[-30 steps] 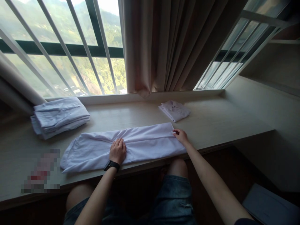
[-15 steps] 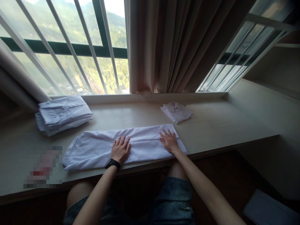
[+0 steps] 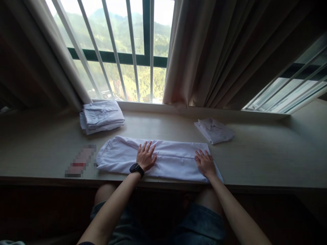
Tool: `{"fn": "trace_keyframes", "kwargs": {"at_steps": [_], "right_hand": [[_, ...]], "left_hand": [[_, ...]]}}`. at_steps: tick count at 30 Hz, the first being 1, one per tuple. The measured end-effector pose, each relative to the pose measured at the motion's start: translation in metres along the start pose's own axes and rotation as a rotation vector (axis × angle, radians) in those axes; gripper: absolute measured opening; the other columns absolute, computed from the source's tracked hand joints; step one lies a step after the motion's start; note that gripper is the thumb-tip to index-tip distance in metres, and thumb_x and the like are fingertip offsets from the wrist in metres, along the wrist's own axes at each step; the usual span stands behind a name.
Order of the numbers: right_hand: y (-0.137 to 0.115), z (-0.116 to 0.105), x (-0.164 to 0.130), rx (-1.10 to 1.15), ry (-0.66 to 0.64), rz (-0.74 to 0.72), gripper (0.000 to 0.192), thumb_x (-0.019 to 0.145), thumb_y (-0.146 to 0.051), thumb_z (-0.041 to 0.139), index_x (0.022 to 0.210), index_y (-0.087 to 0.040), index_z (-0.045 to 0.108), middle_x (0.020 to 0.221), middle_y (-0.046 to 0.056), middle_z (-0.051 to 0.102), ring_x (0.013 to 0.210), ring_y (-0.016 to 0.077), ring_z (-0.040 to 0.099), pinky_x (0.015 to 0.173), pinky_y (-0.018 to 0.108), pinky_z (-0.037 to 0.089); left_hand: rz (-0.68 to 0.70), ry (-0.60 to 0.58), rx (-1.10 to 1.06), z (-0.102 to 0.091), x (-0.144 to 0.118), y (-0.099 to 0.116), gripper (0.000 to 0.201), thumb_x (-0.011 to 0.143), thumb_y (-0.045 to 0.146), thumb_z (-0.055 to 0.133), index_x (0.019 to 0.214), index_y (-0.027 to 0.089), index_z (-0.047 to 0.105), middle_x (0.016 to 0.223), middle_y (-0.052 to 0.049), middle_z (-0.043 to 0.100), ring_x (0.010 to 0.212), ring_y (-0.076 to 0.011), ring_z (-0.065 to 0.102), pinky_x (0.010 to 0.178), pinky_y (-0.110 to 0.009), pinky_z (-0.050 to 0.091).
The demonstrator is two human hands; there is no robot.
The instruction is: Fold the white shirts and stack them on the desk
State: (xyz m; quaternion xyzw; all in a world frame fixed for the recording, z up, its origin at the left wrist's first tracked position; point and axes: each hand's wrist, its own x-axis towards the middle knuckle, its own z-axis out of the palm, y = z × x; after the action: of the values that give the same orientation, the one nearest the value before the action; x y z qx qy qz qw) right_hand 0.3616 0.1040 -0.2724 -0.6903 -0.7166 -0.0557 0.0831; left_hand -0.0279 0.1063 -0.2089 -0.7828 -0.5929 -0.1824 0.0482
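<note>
A white shirt (image 3: 176, 165), folded into a long strip, lies across the front part of the desk (image 3: 260, 160). My left hand (image 3: 146, 157) rests flat on it, left of the middle, with the fingers spread. Near the shirt's right end lies my right hand (image 3: 205, 164), palm down, its fingers somewhat apart. Neither hand grips the cloth. A lengthwise edge of the fold runs between the two hands. On my left wrist is a black watch (image 3: 136, 169).
At the back left sits a stack of folded white garments (image 3: 103, 117). A small folded shirt (image 3: 214, 130), collar up, lies at the back right. A pixelated pinkish item (image 3: 81, 161) is left of the long shirt. Behind stand a barred window (image 3: 122, 58) and curtains (image 3: 204, 54).
The view has turned to the left and levelled, so everything appears further right. Both hands stay on the shirt, with the left fingers slightly more spread.
</note>
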Motion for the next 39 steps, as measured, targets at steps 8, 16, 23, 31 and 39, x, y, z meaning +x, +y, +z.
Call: {"fn": "trace_keyframes", "kwargs": {"at_steps": [8,16,23,31,39], "right_hand": [[0.001,0.003,-0.001,-0.052,-0.013,-0.012,0.054,0.103,-0.046,0.028,0.150,-0.027,0.047,0.159,0.001,0.037,0.149,0.0304,0.026,0.121,0.052,0.022],[0.000,0.003,0.000,-0.051,-0.034,-0.001,0.054,0.102,-0.045,0.032,0.150,-0.027,0.047,0.159,0.001,0.038,0.149,0.0306,0.025,0.121,0.051,0.020],[0.000,0.002,0.001,-0.023,-0.046,0.005,0.054,0.102,-0.045,0.031,0.151,-0.028,0.046,0.160,0.001,0.036,0.149,0.0299,0.025,0.121,0.052,0.020],[-0.001,0.002,0.001,0.027,0.031,0.092,0.055,0.104,-0.040,0.023,0.147,-0.022,0.051,0.156,0.003,0.043,0.148,0.0301,0.026,0.121,0.053,0.019],[-0.007,-0.012,-0.003,0.037,0.203,0.381,0.058,0.102,-0.037,0.022,0.129,-0.012,0.067,0.142,0.016,0.055,0.133,0.0367,0.043,0.110,0.053,0.032]], "left_hand": [[-0.233,-0.299,0.077,0.004,0.021,-0.103,0.060,0.100,0.053,0.024,0.154,0.032,0.038,0.165,-0.004,0.027,0.154,-0.0322,0.017,0.121,-0.061,0.011],[-0.335,-0.227,0.131,-0.011,0.017,-0.146,0.059,0.100,0.041,0.026,0.152,0.017,0.042,0.158,-0.013,0.040,0.151,-0.0347,0.024,0.119,-0.068,0.007],[0.199,-0.087,-0.005,-0.009,0.018,-0.029,0.054,0.103,0.045,0.029,0.154,0.032,0.039,0.163,0.000,0.032,0.154,-0.0249,0.020,0.126,-0.051,0.009],[0.085,-0.202,-0.032,0.026,-0.005,-0.036,0.060,0.104,0.046,0.025,0.156,0.018,0.035,0.161,-0.006,0.035,0.152,-0.0256,0.026,0.126,-0.049,0.013],[0.064,-0.129,-0.015,0.010,-0.004,0.003,0.055,0.101,0.041,0.035,0.154,0.026,0.040,0.165,-0.007,0.026,0.153,-0.0309,0.019,0.124,-0.057,0.013]]}}
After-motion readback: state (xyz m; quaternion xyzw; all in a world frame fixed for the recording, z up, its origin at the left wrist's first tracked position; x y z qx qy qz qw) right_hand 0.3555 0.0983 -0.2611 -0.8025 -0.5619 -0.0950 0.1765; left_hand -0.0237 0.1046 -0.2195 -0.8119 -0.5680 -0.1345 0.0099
